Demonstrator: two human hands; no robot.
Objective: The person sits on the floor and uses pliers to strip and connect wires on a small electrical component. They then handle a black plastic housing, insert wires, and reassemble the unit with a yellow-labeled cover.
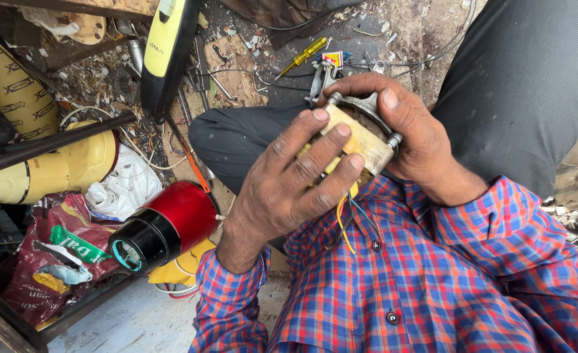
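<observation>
Two hands hug a small motor part over the person's lap.

The left hand (289,180) wraps its fingers tight over the motor part (361,140), which feels blocky, with pale yellow tape on its side. The right hand (407,131) curls around the grey metal ring and round bolt ends at the back and grips them too. Thin yellow and blue wires (346,219) hang down from it onto a checked shirt. Down on the messy floor lie a shiny red and black cylinder (168,225), a crinkly red bag (53,255) and a yellow screwdriver (303,55).
</observation>
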